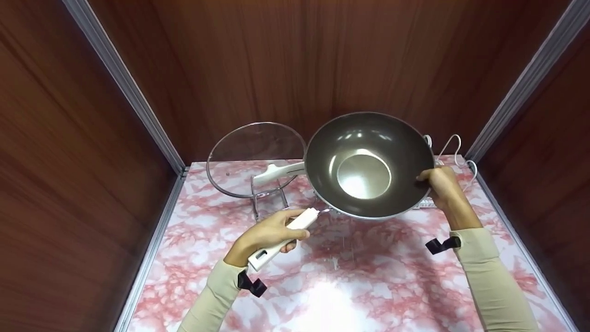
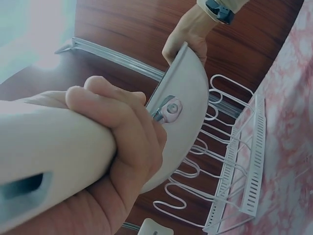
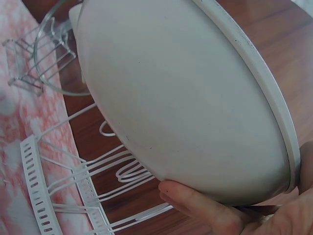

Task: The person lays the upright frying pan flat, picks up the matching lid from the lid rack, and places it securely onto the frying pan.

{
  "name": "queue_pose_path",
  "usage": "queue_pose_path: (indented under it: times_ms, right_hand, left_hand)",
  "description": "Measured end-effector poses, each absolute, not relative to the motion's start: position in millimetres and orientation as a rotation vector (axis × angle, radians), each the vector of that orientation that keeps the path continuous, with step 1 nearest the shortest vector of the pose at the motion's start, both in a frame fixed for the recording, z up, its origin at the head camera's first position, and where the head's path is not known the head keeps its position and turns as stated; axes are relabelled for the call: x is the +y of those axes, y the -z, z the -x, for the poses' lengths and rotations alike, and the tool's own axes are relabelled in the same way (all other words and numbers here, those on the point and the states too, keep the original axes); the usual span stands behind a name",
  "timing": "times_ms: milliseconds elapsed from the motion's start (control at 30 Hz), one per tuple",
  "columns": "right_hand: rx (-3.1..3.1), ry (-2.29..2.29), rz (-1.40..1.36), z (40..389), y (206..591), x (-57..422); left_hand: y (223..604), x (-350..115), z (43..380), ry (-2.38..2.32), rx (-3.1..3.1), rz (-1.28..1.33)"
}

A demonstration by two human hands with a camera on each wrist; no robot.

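Observation:
A wok, dark inside and pale outside, is held up over the table, its hollow tilted toward the head camera. My left hand grips its white handle, fingers wrapped round it. On the far right side, my right hand pinches the rim, thumb inside the bowl and fingers beneath. The left wrist view shows the pale outer wall and the bracket that joins the handle to it. In the right wrist view the underside fills most of the picture.
A glass lid with a white handle stands upright in a metal stand, left of the wok. Behind the wok, a white wire rack is mostly hidden in the head view. Wooden panels enclose the marbled table.

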State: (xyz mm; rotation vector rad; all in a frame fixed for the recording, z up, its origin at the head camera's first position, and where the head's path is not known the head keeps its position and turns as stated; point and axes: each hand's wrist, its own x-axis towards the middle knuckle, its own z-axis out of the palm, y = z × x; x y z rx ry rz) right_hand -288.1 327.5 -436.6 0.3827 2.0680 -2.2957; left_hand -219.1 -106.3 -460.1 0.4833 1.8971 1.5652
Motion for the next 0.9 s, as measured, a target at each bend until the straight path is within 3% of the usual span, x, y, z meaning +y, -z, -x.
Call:
queue_pose_path:
  times_ms: [900]
  right_hand:
    - [2.044,2.013,-0.156,286.3,442.2,335.6]
  left_hand:
    - [467.0,-104.8,213.2,-1.565,1.991,-0.460]
